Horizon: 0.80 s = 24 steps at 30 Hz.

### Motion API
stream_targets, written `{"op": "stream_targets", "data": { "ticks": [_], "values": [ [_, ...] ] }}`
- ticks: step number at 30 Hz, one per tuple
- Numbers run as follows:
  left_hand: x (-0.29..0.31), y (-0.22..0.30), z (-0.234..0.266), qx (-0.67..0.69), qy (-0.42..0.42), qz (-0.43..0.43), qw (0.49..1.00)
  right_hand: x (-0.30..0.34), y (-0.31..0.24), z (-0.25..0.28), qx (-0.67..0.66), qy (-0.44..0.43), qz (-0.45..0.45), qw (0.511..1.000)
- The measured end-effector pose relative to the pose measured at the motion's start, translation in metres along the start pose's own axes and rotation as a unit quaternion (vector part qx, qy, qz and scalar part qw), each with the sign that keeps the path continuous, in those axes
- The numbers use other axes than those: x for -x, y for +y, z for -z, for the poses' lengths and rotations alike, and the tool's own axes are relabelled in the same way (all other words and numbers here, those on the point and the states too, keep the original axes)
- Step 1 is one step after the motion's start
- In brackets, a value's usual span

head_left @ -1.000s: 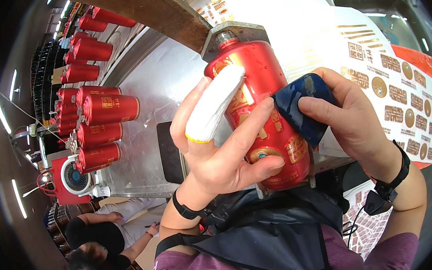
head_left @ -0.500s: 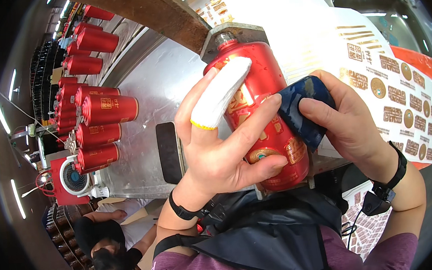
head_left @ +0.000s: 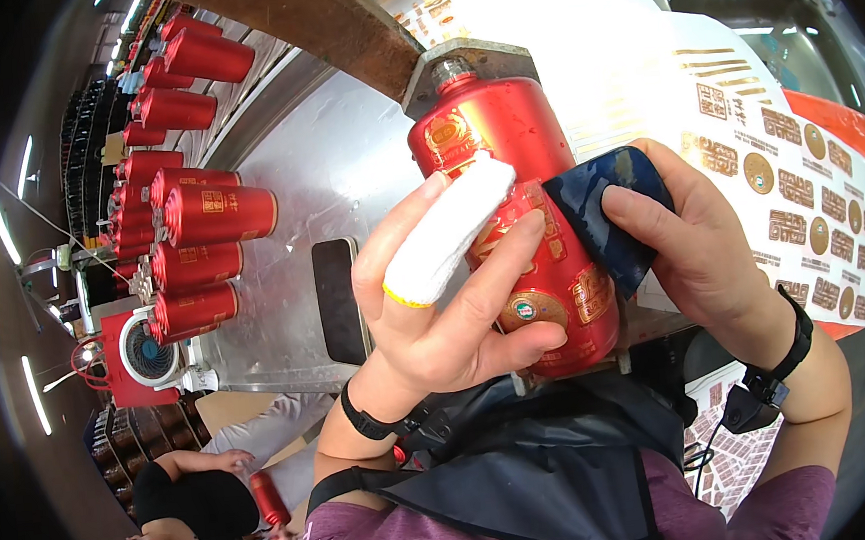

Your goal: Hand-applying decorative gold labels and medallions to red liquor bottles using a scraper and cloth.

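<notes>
A red bottle (head_left: 513,124) with gold labels lies in front of me, its clear neck against a hexagonal metal plate (head_left: 518,51). My left hand (head_left: 418,346) rests on its left side with fingers spread; a white finger sleeve (head_left: 445,239) with a yellow edge covers one of them. The index fingertip touches the gold lettering. From the right, my right hand (head_left: 712,250) pinches a dark blue, flat scraper (head_left: 611,207) between thumb and fingers. The scraper's edge lies against the bottle's right side, beside the lettering. Beads of water show on the bottle.
Sheets of gold stickers (head_left: 793,195) cover the right side. A dark phone (head_left: 338,302) lies on the metal table, left of my hand. Several red bottles (head_left: 220,213) and a small fan (head_left: 149,352) stand farther left. At lower left sits a co-worker (head_left: 193,502) with a red bottle.
My left fingers have slid slightly toward me, uncovering the upper gold emblem. The scraper has shifted a little left over the bottle. The co-worker has moved and a red bottle now shows there.
</notes>
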<state>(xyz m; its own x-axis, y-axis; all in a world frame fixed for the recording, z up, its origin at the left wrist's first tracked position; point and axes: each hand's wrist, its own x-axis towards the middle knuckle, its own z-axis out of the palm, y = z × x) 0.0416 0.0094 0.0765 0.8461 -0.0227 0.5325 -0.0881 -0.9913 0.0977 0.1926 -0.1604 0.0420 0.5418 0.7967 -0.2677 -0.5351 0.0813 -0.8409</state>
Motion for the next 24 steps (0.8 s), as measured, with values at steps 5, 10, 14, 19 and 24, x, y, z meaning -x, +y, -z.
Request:
{"op": "stream_targets", "data": {
  "ticks": [5,10,14,19,24],
  "values": [
    [0.0001,-0.0007,-0.0018,0.021,-0.005,-0.012,1.000,-0.0005,0.0007,-0.0009,-0.016,0.002,-0.004,1.000],
    [-0.0063,0.0002,0.0012,0.025,-0.032,0.010,0.999,0.0002,0.0000,0.0000,-0.006,-0.001,-0.004,1.000],
    [-0.0064,-0.0013,-0.0017,0.047,-0.027,0.004,0.999,0.0000,0.0017,0.0008,-0.012,0.001,-0.002,1.000],
    [-0.0058,-0.0047,0.0036,0.031,-0.020,0.040,0.999,-0.0002,0.0020,-0.0010,-0.015,0.004,-0.001,1.000],
    [-0.0075,-0.0067,-0.0021,0.031,-0.019,0.018,0.999,-0.0002,0.0019,0.0004,-0.011,0.000,0.003,1.000]
  ]
}}
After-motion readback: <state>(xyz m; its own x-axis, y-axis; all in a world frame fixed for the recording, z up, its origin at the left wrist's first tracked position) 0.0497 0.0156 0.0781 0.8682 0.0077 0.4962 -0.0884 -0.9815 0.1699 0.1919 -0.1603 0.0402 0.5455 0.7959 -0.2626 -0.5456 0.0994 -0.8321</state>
